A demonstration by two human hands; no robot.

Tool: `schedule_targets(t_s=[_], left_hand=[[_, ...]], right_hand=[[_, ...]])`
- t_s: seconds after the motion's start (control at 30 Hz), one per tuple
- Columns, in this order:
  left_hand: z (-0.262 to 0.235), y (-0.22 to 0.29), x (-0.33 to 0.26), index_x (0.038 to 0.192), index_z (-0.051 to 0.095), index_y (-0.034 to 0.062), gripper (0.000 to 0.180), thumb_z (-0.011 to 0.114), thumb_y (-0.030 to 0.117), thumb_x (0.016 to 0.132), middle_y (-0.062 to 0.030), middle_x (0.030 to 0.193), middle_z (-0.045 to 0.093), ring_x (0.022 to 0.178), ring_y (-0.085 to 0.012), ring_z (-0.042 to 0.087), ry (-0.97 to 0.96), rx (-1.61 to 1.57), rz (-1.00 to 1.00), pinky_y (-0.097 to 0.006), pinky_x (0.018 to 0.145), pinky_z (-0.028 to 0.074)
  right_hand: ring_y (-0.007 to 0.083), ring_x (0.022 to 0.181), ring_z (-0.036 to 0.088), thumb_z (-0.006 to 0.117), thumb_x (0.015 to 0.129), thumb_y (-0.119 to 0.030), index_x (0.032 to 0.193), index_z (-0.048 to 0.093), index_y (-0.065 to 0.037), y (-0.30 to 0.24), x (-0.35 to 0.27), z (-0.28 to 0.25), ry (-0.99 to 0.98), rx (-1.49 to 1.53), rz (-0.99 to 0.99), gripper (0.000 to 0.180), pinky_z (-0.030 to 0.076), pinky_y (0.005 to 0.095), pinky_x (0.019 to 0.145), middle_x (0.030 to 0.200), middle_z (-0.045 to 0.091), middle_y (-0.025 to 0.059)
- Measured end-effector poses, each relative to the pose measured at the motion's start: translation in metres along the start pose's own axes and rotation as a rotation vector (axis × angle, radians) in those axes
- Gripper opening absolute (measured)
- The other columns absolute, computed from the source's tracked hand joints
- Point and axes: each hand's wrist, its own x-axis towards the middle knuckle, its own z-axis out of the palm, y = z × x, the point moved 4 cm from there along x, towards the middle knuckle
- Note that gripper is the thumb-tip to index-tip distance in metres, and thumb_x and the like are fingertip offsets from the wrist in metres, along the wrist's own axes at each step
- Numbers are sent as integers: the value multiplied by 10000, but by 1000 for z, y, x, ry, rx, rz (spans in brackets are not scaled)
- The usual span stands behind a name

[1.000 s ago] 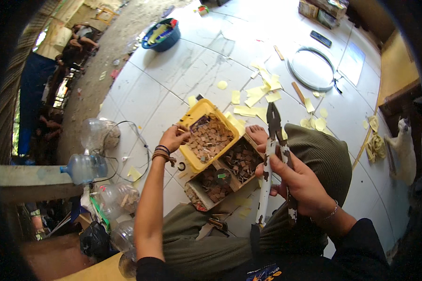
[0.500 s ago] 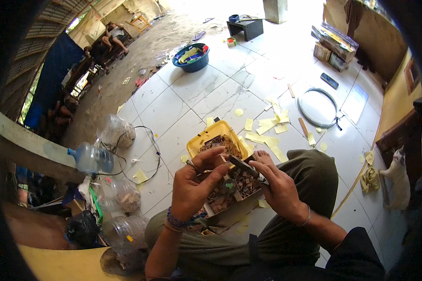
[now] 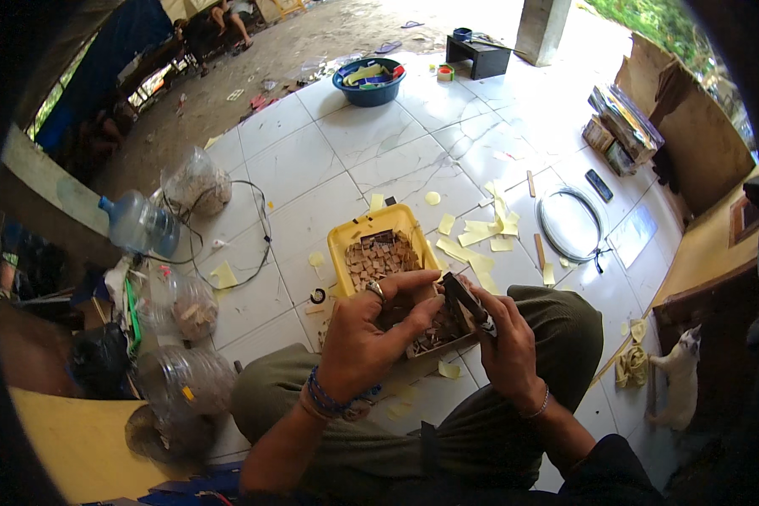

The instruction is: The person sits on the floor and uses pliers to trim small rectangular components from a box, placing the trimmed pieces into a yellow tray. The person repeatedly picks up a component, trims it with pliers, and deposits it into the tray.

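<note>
Our right hand [image 3: 508,341] was clamped around a pair of pliers [image 3: 461,297], whose dark head pointed toward our left hand [image 3: 364,337]. There the thumb and forefinger stood nearly together beside the pliers; we could not tell whether they pinched a small piece.

Under and beyond the hands we had a yellow tray [image 3: 337,249] of small brown pieces [image 3: 379,259] on the tiled floor [image 3: 308,198], its near end covered by our left hand. A box [image 3: 447,347] with more pieces sat beside it, largely hidden by both hands.

Pale yellow paper scraps [image 3: 502,226] lay scattered past the tray on our right, then a coil of wire [image 3: 541,219] with a phone [image 3: 599,185] near its far edge. To our left, a black cable [image 3: 267,229] looped near clear plastic bottles [image 3: 185,305]. Well apart, we saw a blue basin [image 3: 368,98] and a low black table [image 3: 485,63]. A white cat [image 3: 679,388] was near a crumpled cloth [image 3: 632,367] at our far right.
</note>
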Motion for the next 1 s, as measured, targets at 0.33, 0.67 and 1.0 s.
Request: schedule_targets(t_s=[0.33, 0.67, 1.0], left_hand=[[-2, 5, -2, 1316, 681, -9, 324, 714, 99, 1012, -114, 1150, 758, 1069, -122, 697, 5, 67, 90, -295, 951, 576], [-2, 2, -1, 1322, 675, -16, 327, 707, 96, 1017, -134, 1149, 760, 1061, -127, 699, -2, 68, 83, -292, 936, 583], [-4, 10, -2, 1332, 660, -16, 380, 752, 132, 995, -130, 1178, 754, 1081, -154, 697, 15, 194, 69, -315, 971, 566]], right_hand=[[385, 1038, 664, 677, 719, 174, 1500, 503, -139, -2, -1, 3, -18, -8, -8, 859, 556, 485, 877, 1178, 627, 170], [390, 1025, 667, 705, 731, 154, 1496, 497, -133, 1, -2, 2, -18, -16, -8, 843, 553, 492, 872, 1175, 633, 174], [395, 990, 666, 705, 747, 133, 1460, 518, -114, 2, -5, 2, -13, 33, 4, 777, 547, 492, 850, 1113, 636, 179]])
